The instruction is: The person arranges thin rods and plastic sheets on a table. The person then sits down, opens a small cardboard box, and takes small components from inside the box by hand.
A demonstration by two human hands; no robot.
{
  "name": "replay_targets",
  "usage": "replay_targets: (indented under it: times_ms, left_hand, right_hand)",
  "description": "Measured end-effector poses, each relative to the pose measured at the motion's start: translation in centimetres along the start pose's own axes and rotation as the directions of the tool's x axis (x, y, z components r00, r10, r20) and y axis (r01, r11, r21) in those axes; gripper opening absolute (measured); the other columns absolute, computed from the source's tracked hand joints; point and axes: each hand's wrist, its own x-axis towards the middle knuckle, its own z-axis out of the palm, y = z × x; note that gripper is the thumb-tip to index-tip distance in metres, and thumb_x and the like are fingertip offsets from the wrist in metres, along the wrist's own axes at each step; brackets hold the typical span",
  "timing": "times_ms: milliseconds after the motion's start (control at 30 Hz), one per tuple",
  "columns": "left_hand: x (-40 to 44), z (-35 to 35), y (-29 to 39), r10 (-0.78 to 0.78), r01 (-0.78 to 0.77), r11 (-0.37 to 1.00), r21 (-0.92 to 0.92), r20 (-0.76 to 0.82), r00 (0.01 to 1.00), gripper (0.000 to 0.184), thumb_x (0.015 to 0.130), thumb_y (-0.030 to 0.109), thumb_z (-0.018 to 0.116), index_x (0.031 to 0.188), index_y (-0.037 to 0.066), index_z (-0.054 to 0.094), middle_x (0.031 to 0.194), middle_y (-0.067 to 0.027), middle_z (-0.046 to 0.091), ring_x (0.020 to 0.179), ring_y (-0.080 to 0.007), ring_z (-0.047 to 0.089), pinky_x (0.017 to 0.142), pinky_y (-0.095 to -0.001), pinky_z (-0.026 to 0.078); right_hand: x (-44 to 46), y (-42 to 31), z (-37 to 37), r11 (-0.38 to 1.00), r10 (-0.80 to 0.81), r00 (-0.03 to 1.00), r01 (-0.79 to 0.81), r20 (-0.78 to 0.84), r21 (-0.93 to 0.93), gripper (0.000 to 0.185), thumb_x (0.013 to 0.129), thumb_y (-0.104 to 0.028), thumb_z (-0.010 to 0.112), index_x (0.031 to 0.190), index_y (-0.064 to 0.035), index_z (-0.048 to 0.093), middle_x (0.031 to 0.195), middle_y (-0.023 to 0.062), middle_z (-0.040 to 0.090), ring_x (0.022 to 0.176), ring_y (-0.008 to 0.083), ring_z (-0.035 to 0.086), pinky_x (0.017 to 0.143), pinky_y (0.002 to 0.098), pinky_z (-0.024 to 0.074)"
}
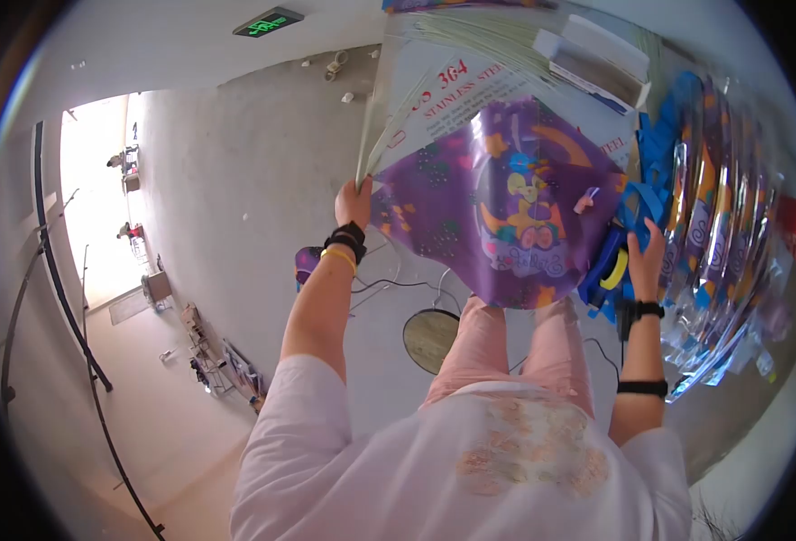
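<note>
A purple plastic sheet [452,180], diamond-like in outline and printed with a cartoon figure, stars and moons, lies over the work table and hangs toward my lap. At its left corner, my left hand [354,203] is closed on the sheet beside the table edge. My right hand [648,261] is right of the sheet, thumb and finger about a blue strip [639,203]; its other fingers are partly hidden. Beside that hand sits a blue and yellow object [612,269] resembling a tape dispenser. A small shiny clear piece [585,200] is on the sheet's right part.
Thin pale rods [479,36] and an open white box [596,59] lie at the back of the table [452,90]. Blue strips [659,135] and a stack of glossy printed packs [718,198] crowd the right. A round stool [431,340] stands below, near a dark cable.
</note>
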Motion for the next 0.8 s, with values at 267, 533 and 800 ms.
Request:
replay_targets:
  times_ms: [267, 533, 800]
  left_hand:
    - [11.6, 6.7, -3.2, 0.010, -0.052, 0.983, 0.174, 0.231, 0.973, 0.038, 0.090, 0.045, 0.052, 0.095, 0.007, 0.057, 0.091, -0.0219, 0.066, 0.090, -0.0433, 0.061, 0.076, -0.0524, 0.049]
    - [16.9, 15.4, -5.1, 0.046, -0.105, 0.975, 0.194, 0.286, 0.957, 0.033, 0.091, 0.037, 0.056, 0.100, 0.005, 0.055, 0.096, -0.0189, 0.067, 0.092, -0.0375, 0.065, 0.079, -0.0482, 0.052]
    - [19.7, 20.8, -5.7, 0.144, -0.172, 0.978, 0.121, 0.211, 0.967, 0.025, 0.086, 0.020, 0.060, 0.102, 0.004, 0.049, 0.109, -0.0193, 0.059, 0.106, -0.0372, 0.058, 0.085, -0.0463, 0.050]
  right_hand:
    - [-8.8, -6.5, 0.5, 0.990, 0.129, 0.981, -0.136, 0.147, 0.037, 0.040, 0.091, -0.021, 0.061, 0.125, -0.0040, 0.050, 0.124, 0.0140, 0.053, 0.117, 0.0321, 0.050, 0.100, 0.0405, 0.0391]
    - [-12.4, -13.7, 6.7, 0.961, 0.253, 0.895, -0.278, 0.367, 0.016, 0.029, 0.089, -0.014, 0.061, 0.115, -0.0025, 0.056, 0.114, 0.0116, 0.060, 0.108, 0.0283, 0.056, 0.094, 0.0364, 0.0432]
    - [-12.5, -14.2, 9.2, 0.917, 0.359, 0.826, -0.398, 0.435, -0.001, 0.023, 0.089, -0.012, 0.059, 0.112, -0.0047, 0.058, 0.113, 0.0106, 0.062, 0.107, 0.0252, 0.058, 0.093, 0.0365, 0.0452]
